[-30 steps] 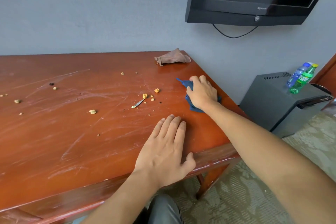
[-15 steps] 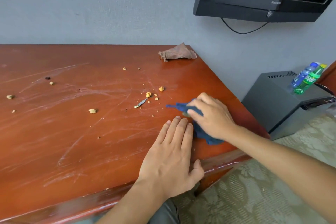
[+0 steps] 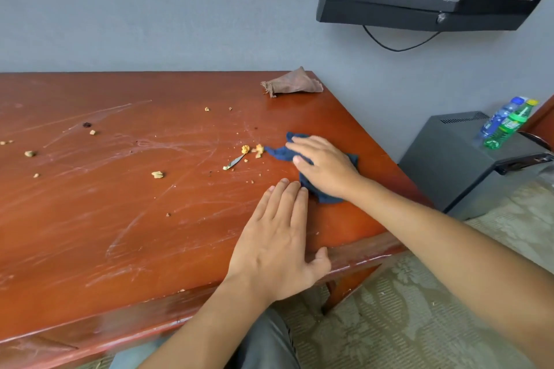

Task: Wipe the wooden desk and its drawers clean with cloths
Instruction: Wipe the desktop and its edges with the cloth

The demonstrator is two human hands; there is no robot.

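Right hand [image 3: 325,169], fingers flat, hides most of blue cloth [image 3: 277,153]; left hand [image 3: 277,244] flat.

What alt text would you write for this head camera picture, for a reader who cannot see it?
A person's right hand presses a dark blue cloth flat on a scratched red-brown wooden desk, beside scattered yellow crumbs. The left hand rests flat near the front edge. A crumpled brown cloth lies at the far corner.

Crumb-strewn desk [image 3: 90,234], two cloths [image 3: 292,84]
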